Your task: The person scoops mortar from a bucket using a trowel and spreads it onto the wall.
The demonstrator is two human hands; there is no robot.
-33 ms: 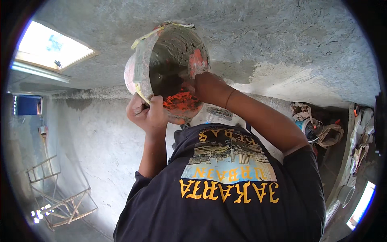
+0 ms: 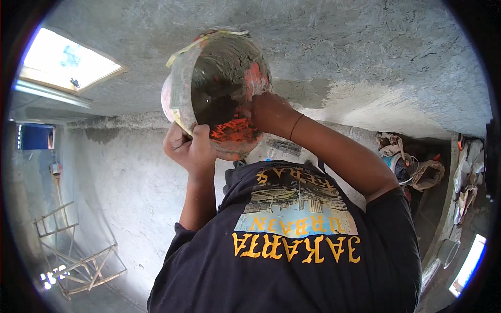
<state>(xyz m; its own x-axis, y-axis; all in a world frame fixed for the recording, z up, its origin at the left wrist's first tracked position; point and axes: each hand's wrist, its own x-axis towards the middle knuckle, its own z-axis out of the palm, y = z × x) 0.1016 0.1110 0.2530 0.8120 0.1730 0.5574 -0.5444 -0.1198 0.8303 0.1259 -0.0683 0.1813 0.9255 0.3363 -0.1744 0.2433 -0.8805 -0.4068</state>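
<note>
A bucket [image 2: 179, 86] is tipped on its side, its mouth facing right. Wet grey mortar [image 2: 222, 57] coats its inner wall, and patches of orange-red show through lower down. My left hand [image 2: 192, 148] is closed around the near edge of the rim, thumb and fingers pinching it. A strip of pale yellow material runs along that rim. Reaching into the bucket's mouth from the right is my right hand [image 2: 272, 115], its fingers curled. Whatever it holds, if anything, is hidden inside the bucket.
Rough grey plaster [image 2: 355, 47] spreads behind the bucket, with a paler patch at right. Metal scaffold frames [image 2: 83, 266] stand at lower left. Bags and a pail [image 2: 404, 164] lie at right, near a long board [image 2: 443, 208]. A bright opening [image 2: 68, 57] is at upper left.
The bucket and both hands have shifted very slightly to the left. Both grips look the same.
</note>
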